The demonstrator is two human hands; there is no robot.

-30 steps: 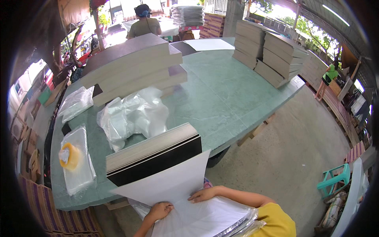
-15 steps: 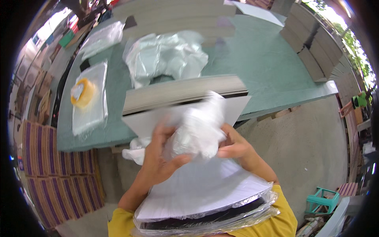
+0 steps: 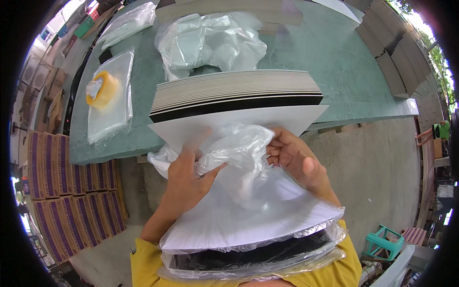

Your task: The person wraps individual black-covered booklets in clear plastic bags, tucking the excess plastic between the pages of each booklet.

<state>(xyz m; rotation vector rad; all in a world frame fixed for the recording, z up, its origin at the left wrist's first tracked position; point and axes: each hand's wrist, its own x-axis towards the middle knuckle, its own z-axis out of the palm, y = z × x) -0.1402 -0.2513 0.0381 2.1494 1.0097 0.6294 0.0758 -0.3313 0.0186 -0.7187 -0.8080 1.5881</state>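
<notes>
A clear plastic bag (image 3: pixel 234 148) is bunched in front of me, its film spreading toward my body over a stack of white and black boards (image 3: pixel 248 222). My left hand (image 3: pixel 186 179) grips the bunched film from the left, thumb toward the middle. At the film's right edge, my right hand (image 3: pixel 299 162) has its fingers curled into the plastic while its thumb stands apart. Beyond both hands, a thick stack of pale boards (image 3: pixel 234 86) with black ones at the bottom sits at the table's near edge. A white sheet (image 3: pixel 296 119) sticks out toward me from it.
On the green table (image 3: pixel 315 57) lie crumpled plastic film (image 3: pixel 210 43), flat clear bags (image 3: pixel 112 124) and a yellow tape roll (image 3: pixel 105 91). Grey boards (image 3: pixel 397 62) stand at the right. Striped cartons (image 3: pixel 71 210) are stacked low left; a green stool (image 3: pixel 384 243) stands low right.
The bunched plastic has lowered and spread out. My right hand has turned, showing more of its palm. The table and board stack appear higher in view.
</notes>
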